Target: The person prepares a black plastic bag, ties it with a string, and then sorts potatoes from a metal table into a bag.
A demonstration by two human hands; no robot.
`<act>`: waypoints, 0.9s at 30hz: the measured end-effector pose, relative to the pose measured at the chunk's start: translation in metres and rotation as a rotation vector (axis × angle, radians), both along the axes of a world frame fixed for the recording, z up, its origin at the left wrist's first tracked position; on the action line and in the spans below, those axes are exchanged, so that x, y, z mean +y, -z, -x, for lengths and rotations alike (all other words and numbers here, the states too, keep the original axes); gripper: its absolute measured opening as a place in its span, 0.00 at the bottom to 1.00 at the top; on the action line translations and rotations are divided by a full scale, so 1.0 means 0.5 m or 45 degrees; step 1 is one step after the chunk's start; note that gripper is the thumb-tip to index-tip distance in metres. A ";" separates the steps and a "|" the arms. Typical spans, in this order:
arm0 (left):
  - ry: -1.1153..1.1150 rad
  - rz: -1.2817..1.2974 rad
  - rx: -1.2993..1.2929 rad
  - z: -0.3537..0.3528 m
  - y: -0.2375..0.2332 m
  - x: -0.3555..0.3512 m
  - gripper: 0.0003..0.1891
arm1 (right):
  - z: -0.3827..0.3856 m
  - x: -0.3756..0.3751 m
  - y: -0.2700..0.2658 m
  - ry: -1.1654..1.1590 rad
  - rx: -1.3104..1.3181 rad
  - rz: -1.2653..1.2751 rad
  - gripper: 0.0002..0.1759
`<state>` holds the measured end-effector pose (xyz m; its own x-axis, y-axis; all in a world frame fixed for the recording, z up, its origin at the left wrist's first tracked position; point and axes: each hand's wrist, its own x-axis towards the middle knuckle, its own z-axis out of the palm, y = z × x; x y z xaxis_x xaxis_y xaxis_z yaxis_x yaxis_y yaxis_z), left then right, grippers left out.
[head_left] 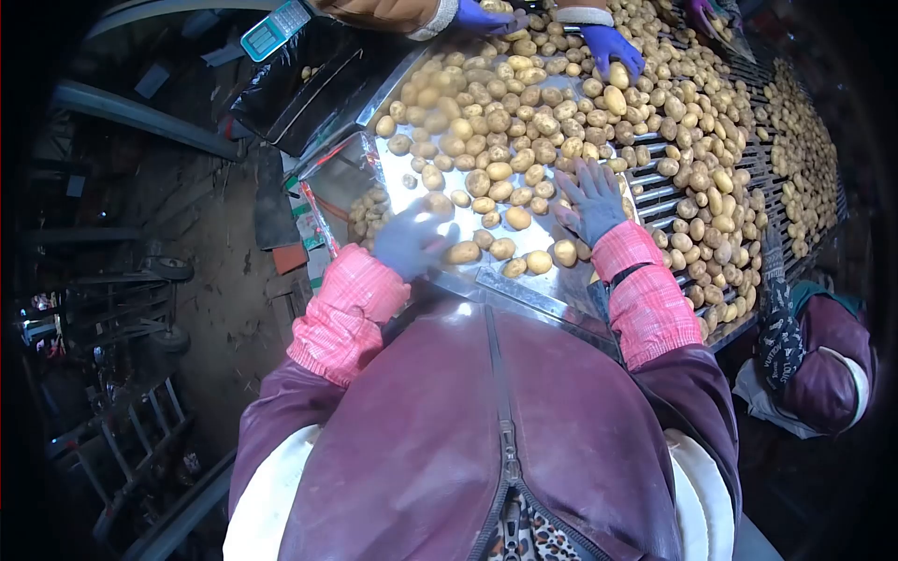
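My left hand [412,241], in a grey glove, is over the left part of the shiny metal tray [402,182]. Motion blurs its fingers, but the thumb looks apart from them and no potato shows in the grip. Close to its fingertips lies a blurred potato [437,204]. My right hand [591,201], gloved alike, spreads its fingers flat among potatoes where the tray meets the bars. Between my hands several loose potatoes [517,218] rest on the metal, and a denser heap [496,117] lies beyond them.
Dark slatted bars [655,192] carry many potatoes on the right. Across the tray, a co-worker's purple-gloved hand [613,51] touches a potato; another purple glove [486,17] is beside it. Left of the tray, an opening holds potatoes [368,213]. Another person [823,365] is at the right.
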<state>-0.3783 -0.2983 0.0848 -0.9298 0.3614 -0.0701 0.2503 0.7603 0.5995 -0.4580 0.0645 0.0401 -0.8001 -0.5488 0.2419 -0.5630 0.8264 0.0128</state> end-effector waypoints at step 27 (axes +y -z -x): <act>-0.979 -2.112 -0.969 -0.029 -0.052 -0.006 0.20 | 0.048 -0.363 -0.120 -0.268 -0.949 0.460 0.23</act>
